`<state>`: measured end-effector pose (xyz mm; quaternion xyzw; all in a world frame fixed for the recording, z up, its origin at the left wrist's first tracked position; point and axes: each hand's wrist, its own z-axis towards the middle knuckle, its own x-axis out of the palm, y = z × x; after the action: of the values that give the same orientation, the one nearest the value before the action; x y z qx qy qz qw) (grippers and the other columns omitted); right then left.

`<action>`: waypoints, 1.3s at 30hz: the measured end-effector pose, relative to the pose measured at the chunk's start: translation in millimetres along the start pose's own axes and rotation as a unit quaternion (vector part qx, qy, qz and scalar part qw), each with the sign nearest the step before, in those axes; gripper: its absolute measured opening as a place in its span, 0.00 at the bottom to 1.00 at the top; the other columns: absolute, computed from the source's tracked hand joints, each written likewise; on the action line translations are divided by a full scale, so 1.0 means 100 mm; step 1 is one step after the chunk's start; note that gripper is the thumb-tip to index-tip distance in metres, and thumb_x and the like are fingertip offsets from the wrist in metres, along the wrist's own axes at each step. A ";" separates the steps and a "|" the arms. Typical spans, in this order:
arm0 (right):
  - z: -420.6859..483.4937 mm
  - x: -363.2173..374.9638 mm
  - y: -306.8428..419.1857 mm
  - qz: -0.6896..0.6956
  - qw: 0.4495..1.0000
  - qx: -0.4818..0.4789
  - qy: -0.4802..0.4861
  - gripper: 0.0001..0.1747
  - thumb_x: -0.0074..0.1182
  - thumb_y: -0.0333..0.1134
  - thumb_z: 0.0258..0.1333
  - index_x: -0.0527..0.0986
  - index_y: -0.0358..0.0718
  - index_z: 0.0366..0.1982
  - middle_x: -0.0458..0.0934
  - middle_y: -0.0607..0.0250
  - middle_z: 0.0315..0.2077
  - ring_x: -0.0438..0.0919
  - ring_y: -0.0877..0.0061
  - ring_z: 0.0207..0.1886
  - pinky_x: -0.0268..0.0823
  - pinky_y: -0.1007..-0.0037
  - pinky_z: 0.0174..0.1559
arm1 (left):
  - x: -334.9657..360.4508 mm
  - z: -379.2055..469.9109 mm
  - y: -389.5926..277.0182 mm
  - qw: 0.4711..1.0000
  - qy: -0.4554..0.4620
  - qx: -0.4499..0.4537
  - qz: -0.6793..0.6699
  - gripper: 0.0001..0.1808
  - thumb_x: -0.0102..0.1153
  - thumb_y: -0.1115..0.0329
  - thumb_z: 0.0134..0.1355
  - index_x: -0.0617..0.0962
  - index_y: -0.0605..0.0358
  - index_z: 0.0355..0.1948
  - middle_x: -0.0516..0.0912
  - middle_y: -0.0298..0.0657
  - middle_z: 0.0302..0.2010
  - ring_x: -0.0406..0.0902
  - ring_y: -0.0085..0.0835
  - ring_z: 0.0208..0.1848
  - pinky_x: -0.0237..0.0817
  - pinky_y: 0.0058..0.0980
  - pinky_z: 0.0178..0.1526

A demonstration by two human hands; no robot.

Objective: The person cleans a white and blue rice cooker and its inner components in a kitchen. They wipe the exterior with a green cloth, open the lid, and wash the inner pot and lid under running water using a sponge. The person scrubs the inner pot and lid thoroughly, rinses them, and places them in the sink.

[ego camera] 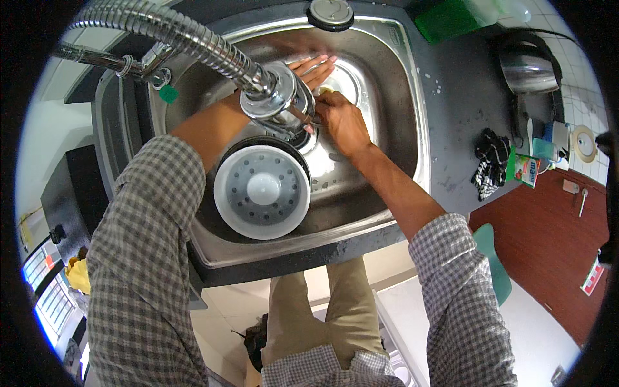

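My left hand (pixel 316 70) reaches into the stainless steel sink (pixel 399 140), its fingers stretched out. The chrome tap head (pixel 283 101) hides its palm. Beside it, my right hand (pixel 343 118) is curled around a small pale yellow-green thing (pixel 325 90), possibly a sponge, mostly covered by the fingers. Under and past both hands lies a round shiny metal piece (pixel 355 80); I cannot tell whether it is a dish. Below my left forearm, a white perforated plastic bowl (pixel 263 220) rests over a dark round vessel (pixel 301 157) in the sink.
A ribbed metal tap hose (pixel 179 31) arches over the sink from the upper left. A round metal strainer or lid (pixel 331 12) sits on the far rim. To the right are a green container (pixel 449 22), an electric kettle (pixel 529 72), a black-and-white cloth (pixel 491 162) and a packet (pixel 527 169).
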<state>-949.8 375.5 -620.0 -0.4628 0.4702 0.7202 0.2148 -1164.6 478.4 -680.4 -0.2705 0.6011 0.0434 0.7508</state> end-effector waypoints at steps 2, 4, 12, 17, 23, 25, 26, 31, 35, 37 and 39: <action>-0.07 -0.17 -0.06 -0.034 0.997 -0.029 0.058 0.16 0.56 0.29 0.65 0.85 0.43 0.52 0.85 0.52 0.55 0.86 0.55 0.56 0.82 0.55 0.55 | 0.03 -0.01 0.00 1.000 -0.023 0.015 0.013 0.89 0.76 0.19 0.40 0.42 0.62 0.87 0.37 0.53 0.90 0.33 0.51 0.91 0.34 0.55 0.87; -0.10 -0.31 -0.13 -0.094 0.988 0.012 0.119 0.17 0.56 0.30 0.65 0.85 0.44 0.53 0.85 0.53 0.56 0.86 0.55 0.56 0.81 0.55 0.57 | 0.05 0.01 0.00 0.999 -0.022 0.008 0.040 0.89 0.75 0.18 0.39 0.43 0.62 0.87 0.37 0.52 0.90 0.32 0.50 0.91 0.34 0.55 0.87; -0.01 0.01 -0.09 -0.015 1.000 -0.012 -0.002 0.17 0.59 0.26 0.63 0.85 0.36 0.53 0.83 0.50 0.59 0.83 0.53 0.60 0.79 0.55 0.60 | -0.03 0.01 -0.05 0.999 0.026 -0.024 0.023 0.89 0.76 0.20 0.39 0.44 0.64 0.87 0.38 0.52 0.90 0.33 0.51 0.91 0.34 0.57 0.87; -0.01 0.00 0.01 0.010 0.997 0.076 -0.016 0.21 0.60 0.21 0.58 0.85 0.36 0.54 0.85 0.48 0.54 0.84 0.51 0.58 0.79 0.54 0.60 | -0.03 0.01 -0.06 0.999 0.004 -0.011 0.035 0.89 0.77 0.20 0.39 0.43 0.62 0.87 0.38 0.51 0.90 0.33 0.50 0.91 0.34 0.57 0.87; -0.03 -0.12 0.02 -0.041 0.999 0.013 0.011 0.26 0.59 0.17 0.53 0.84 0.34 0.56 0.84 0.50 0.55 0.84 0.51 0.59 0.79 0.55 0.63 | -0.02 0.02 -0.05 0.999 0.015 -0.016 0.025 0.88 0.76 0.19 0.40 0.43 0.61 0.88 0.38 0.50 0.90 0.33 0.46 0.91 0.34 0.55 0.87; -0.09 -0.16 -0.03 -0.051 0.996 0.067 0.030 0.25 0.61 0.23 0.56 0.86 0.41 0.57 0.85 0.54 0.54 0.84 0.56 0.59 0.79 0.56 0.61 | -0.04 0.00 -0.07 1.000 0.007 -0.023 0.003 0.88 0.75 0.18 0.40 0.44 0.61 0.88 0.39 0.49 0.90 0.33 0.46 0.91 0.34 0.55 0.87; -0.08 -0.12 -0.03 -0.033 0.998 0.057 0.010 0.24 0.60 0.22 0.57 0.86 0.40 0.56 0.85 0.53 0.54 0.84 0.56 0.58 0.79 0.56 0.60 | -0.04 -0.01 -0.09 0.999 -0.004 -0.026 -0.028 0.88 0.75 0.18 0.40 0.44 0.61 0.88 0.39 0.48 0.90 0.33 0.46 0.91 0.34 0.54 0.87; -0.10 0.00 0.01 -0.027 0.999 -0.032 -0.018 0.20 0.56 0.18 0.57 0.84 0.39 0.50 0.84 0.51 0.44 0.84 0.52 0.53 0.79 0.51 0.53 | -0.06 0.04 -0.12 0.999 0.012 -0.030 0.038 0.88 0.75 0.18 0.40 0.45 0.62 0.87 0.40 0.49 0.90 0.33 0.47 0.91 0.34 0.54 0.87; -0.15 -0.04 0.11 0.011 0.992 0.112 -0.055 0.25 0.58 0.18 0.53 0.85 0.36 0.54 0.84 0.48 0.48 0.83 0.50 0.54 0.78 0.53 0.59 | -0.08 0.03 -0.13 0.999 0.022 -0.037 0.018 0.89 0.76 0.19 0.38 0.46 0.63 0.87 0.41 0.51 0.90 0.34 0.48 0.91 0.35 0.54 0.87; -0.16 -0.07 0.13 0.042 0.985 0.154 -0.062 0.27 0.61 0.17 0.51 0.85 0.34 0.56 0.83 0.46 0.51 0.83 0.49 0.55 0.77 0.55 0.62 | -0.09 0.02 -0.12 1.000 0.005 -0.024 0.013 0.88 0.76 0.20 0.39 0.46 0.63 0.87 0.41 0.51 0.90 0.35 0.48 0.91 0.35 0.54 0.87; -0.15 -0.09 0.13 -0.003 0.994 0.102 -0.037 0.25 0.66 0.20 0.51 0.85 0.34 0.55 0.82 0.46 0.52 0.83 0.49 0.55 0.77 0.55 0.61 | -0.09 0.00 -0.11 1.000 -0.007 -0.013 0.001 0.88 0.77 0.21 0.39 0.46 0.63 0.87 0.41 0.51 0.90 0.35 0.48 0.91 0.34 0.54 0.87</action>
<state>-947.7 357.6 -607.7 -0.4131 0.5318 0.6841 0.2803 -1162.7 471.2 -668.0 -0.2794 0.5953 0.0544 0.7514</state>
